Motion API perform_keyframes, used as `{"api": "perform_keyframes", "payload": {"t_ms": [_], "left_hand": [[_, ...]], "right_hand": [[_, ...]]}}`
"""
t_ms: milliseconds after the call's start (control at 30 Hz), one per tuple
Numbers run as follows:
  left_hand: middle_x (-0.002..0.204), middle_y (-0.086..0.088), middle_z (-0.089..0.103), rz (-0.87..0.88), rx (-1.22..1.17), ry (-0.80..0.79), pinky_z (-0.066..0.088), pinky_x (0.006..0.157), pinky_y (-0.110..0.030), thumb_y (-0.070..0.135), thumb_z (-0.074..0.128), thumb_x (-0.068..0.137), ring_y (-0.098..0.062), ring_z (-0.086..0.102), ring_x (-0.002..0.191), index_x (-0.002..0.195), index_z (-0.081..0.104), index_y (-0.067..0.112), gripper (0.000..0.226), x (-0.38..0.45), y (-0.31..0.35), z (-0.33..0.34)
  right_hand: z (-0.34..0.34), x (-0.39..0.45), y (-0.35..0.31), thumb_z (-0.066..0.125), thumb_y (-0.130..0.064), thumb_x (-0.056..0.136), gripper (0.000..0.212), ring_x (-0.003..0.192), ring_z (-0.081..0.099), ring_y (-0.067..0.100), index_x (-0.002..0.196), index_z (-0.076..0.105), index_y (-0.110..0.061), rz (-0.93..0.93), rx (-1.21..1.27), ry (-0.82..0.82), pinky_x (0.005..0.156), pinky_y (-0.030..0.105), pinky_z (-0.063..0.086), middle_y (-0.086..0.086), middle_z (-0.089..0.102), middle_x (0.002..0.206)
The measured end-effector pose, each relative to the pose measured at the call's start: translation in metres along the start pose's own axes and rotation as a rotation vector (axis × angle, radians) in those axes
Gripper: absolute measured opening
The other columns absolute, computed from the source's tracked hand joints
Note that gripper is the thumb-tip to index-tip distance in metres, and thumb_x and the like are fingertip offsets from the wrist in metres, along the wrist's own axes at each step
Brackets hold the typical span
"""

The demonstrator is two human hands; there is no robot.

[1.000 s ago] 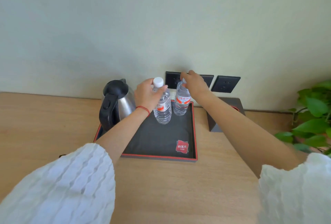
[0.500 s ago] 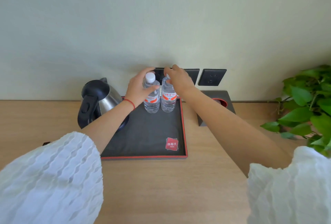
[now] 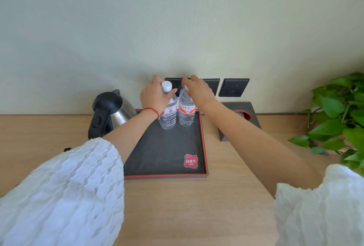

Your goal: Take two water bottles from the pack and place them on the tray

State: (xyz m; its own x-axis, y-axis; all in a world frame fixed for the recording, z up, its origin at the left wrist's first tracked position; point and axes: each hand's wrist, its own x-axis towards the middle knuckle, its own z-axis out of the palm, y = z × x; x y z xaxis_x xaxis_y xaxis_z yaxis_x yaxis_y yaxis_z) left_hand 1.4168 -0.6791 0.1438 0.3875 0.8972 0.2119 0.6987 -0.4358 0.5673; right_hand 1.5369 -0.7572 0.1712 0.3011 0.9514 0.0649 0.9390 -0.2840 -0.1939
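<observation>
Two clear water bottles with red-orange labels stand upright side by side at the far end of the black red-rimmed tray point(image 3: 203, 145). My left hand point(image 3: 155, 98) wraps the neck of the left bottle point(image 3: 167, 116), whose white cap shows above my fingers. My right hand point(image 3: 197, 91) grips the top of the right bottle point(image 3: 186, 114) and hides its cap. The pack is out of view.
A steel kettle point(image 3: 110, 111) with a black handle stands at the tray's left edge. A dark box with a red-rimmed hole point(image 3: 242, 115) sits right of the tray. Black wall sockets point(image 3: 234, 87) are behind. A leafy plant point(image 3: 338, 115) fills the right side. Wooden tabletop point(image 3: 197, 206) lies in front.
The left bottle has moved toward the back of the tray and now stands beside the right bottle. Both hands keep their hold on the bottle tops.
</observation>
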Motion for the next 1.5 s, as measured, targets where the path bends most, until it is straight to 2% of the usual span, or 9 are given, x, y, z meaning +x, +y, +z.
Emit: {"api": "perform_keyframes", "payload": {"t_ms": [133, 233, 333, 467, 667, 1100, 1300, 1400, 1500], "left_hand": [[0.096, -0.014, 0.068, -0.015, 0.11, 0.042, 0.045, 0.066, -0.038, 0.042, 0.072, 0.074, -0.038, 0.064, 0.087, 0.1, 0.051, 0.006, 0.049, 0.005, 0.005, -0.003], [0.116, -0.008, 0.062, 0.266, 0.007, -0.244, 0.045, 0.084, -0.036, 0.028, 0.074, 0.076, -0.03, 0.059, 0.105, 0.108, 0.059, 0.012, 0.039, 0.012, -0.01, -0.019], [0.126, -0.015, 0.057, 0.358, -0.069, -0.442, 0.04, 0.098, -0.034, 0.0, 0.07, 0.076, -0.03, 0.053, 0.117, 0.108, 0.068, 0.011, 0.034, 0.021, -0.024, -0.032], [0.122, -0.019, 0.063, 0.234, -0.23, -0.393, 0.045, 0.102, -0.045, -0.008, 0.07, 0.075, -0.034, 0.057, 0.113, 0.115, 0.064, 0.006, 0.043, 0.025, -0.024, -0.036], [0.107, -0.018, 0.07, 0.229, -0.23, -0.196, 0.049, 0.092, -0.042, -0.003, 0.072, 0.073, -0.034, 0.061, 0.101, 0.103, 0.066, 0.003, 0.031, 0.016, -0.013, -0.02], [0.115, -0.017, 0.066, 0.212, -0.252, -0.183, 0.048, 0.096, -0.044, 0.0, 0.074, 0.072, -0.034, 0.059, 0.106, 0.11, 0.064, 0.005, 0.039, 0.014, -0.006, -0.012], [0.128, -0.017, 0.06, -0.027, -0.409, -0.213, 0.041, 0.105, -0.033, 0.0, 0.075, 0.073, -0.03, 0.055, 0.118, 0.128, 0.053, 0.006, 0.059, -0.002, -0.005, -0.014], [0.119, -0.014, 0.065, -0.248, -0.458, -0.238, 0.045, 0.095, -0.032, 0.007, 0.07, 0.077, -0.027, 0.06, 0.112, 0.119, 0.059, 0.007, 0.043, -0.012, -0.004, -0.029], [0.103, -0.01, 0.064, -0.577, -0.786, -0.269, 0.048, 0.08, -0.031, 0.02, 0.064, 0.084, -0.022, 0.063, 0.087, 0.104, 0.064, 0.01, 0.022, -0.039, -0.003, -0.05]], "right_hand": [[0.0, 0.0, -0.001, 0.051, -0.003, 0.094, 0.025, 0.105, 0.053, 0.035, 0.118, 0.052, -0.007, -0.004, 0.0, -0.004, 0.079, 0.039, 0.048, 0.02, 0.051, 0.119], [0.0, 0.001, -0.001, 0.05, -0.002, 0.094, 0.025, 0.105, 0.053, 0.036, 0.119, 0.052, -0.007, 0.0, -0.001, -0.007, 0.074, 0.037, 0.045, 0.02, 0.051, 0.119], [0.0, 0.002, 0.0, 0.05, -0.003, 0.094, 0.025, 0.105, 0.053, 0.038, 0.119, 0.052, -0.007, 0.001, 0.001, -0.021, 0.079, 0.041, 0.049, 0.02, 0.051, 0.119], [0.0, 0.003, 0.001, 0.052, -0.005, 0.094, 0.024, 0.104, 0.053, 0.037, 0.118, 0.051, -0.007, -0.008, 0.008, -0.019, 0.08, 0.041, 0.05, 0.02, 0.051, 0.119], [0.004, 0.007, 0.002, 0.052, 0.0, 0.093, 0.027, 0.104, 0.052, 0.037, 0.119, 0.051, -0.007, -0.026, -0.007, -0.016, 0.075, 0.039, 0.046, 0.02, 0.051, 0.118], [0.01, 0.008, 0.007, 0.054, -0.008, 0.093, 0.027, 0.103, 0.054, 0.037, 0.12, 0.052, -0.008, -0.018, 0.01, 0.01, 0.08, 0.044, 0.05, 0.02, 0.052, 0.117], [0.003, -0.001, 0.005, 0.05, -0.014, 0.096, 0.049, 0.112, 0.051, 0.038, 0.141, 0.034, -0.022, 0.068, 0.094, -0.081, 0.09, 0.047, 0.05, 0.022, 0.05, 0.125], [-0.014, -0.014, 0.006, 0.052, -0.008, 0.091, 0.064, 0.103, 0.056, 0.038, 0.146, 0.023, -0.021, 0.168, 0.286, -0.03, 0.082, 0.044, 0.049, 0.023, 0.058, 0.113], [-0.02, -0.038, 0.006, 0.054, -0.013, 0.091, 0.047, 0.098, 0.061, 0.034, 0.136, 0.041, -0.009, 0.383, 0.563, 0.059, 0.09, 0.043, 0.052, 0.023, 0.063, 0.114]]}}
